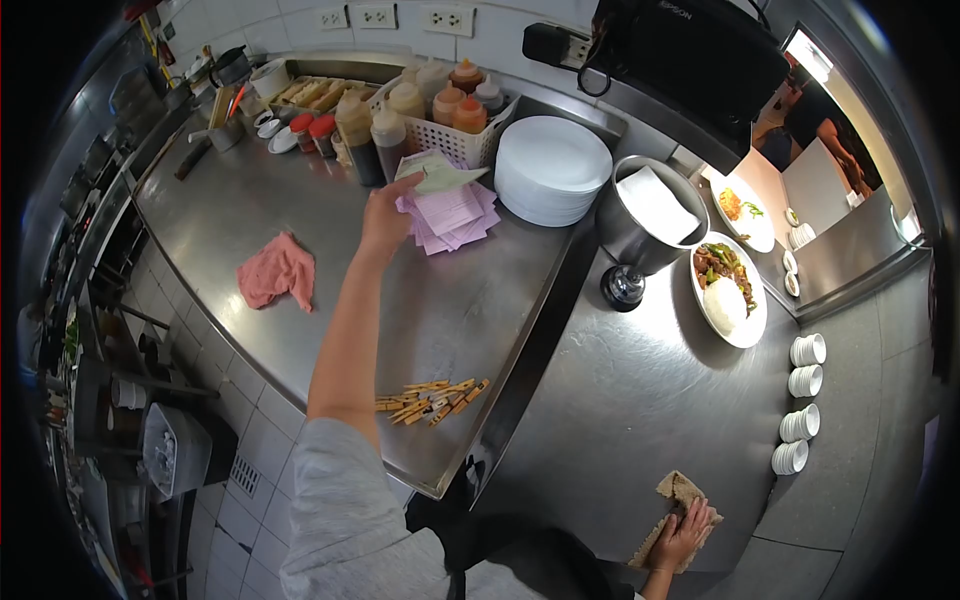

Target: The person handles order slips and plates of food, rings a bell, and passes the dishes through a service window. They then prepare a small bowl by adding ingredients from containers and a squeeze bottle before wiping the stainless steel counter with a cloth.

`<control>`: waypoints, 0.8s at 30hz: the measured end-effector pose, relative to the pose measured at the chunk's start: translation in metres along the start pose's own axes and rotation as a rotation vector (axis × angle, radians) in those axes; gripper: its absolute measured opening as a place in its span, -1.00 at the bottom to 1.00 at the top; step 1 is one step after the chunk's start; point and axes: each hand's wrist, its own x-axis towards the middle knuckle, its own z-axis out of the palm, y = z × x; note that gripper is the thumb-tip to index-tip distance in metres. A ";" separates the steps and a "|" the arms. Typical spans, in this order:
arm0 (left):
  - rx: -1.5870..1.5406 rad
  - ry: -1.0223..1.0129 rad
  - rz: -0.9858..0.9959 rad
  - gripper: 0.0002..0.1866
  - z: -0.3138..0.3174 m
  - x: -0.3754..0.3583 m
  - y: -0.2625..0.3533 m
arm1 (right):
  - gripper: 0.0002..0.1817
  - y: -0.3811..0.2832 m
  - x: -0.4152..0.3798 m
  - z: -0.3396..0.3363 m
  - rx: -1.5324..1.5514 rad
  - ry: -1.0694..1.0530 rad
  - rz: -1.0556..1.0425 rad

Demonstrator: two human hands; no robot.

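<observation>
My left hand (385, 215) reaches across the steel counter and pinches a pale greenish paper slip (438, 172) at its edge. Directly under that slip lies a loose pile of pink paper slips (455, 218). On the right-hand counter, my right hand (680, 542) rests flat with fingers stretched out on a folded brown cloth (682, 487). Several wooden clothespins (435, 400) lie in a heap near the front of the left counter. A crumpled pink cloth (277, 272) is left of my left forearm.
Behind the slips stand a basket of sauce bottles (455, 142) and stacked white plates (553, 165). A metal bucket (640, 240), a plate of rice and meat (728, 290) and stacks of small white cups (803, 380) occupy the right counter. A black printer (690, 70) overhangs it.
</observation>
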 end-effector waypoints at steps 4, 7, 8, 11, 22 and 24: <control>0.232 0.060 0.205 -0.43 -0.002 0.000 0.008 | -0.39 -0.001 0.001 -0.002 -0.022 -0.003 -0.008; 0.258 0.127 0.196 -0.56 0.000 0.002 0.011 | -0.40 0.000 0.001 -0.001 -0.022 0.014 -0.024; 0.254 0.163 0.190 -0.61 0.002 0.006 0.005 | -0.39 0.001 0.000 0.000 -0.022 0.004 -0.018; 0.235 0.181 0.212 -0.75 0.001 0.015 0.007 | -0.38 0.003 0.000 0.000 -0.015 -0.011 -0.013; 0.277 0.140 0.250 -0.82 -0.004 0.027 0.015 | -0.38 0.003 0.000 0.001 -0.030 0.012 -0.031; 0.278 0.141 0.256 -0.82 -0.004 0.027 0.015 | -0.38 0.003 -0.001 0.001 -0.020 0.004 -0.017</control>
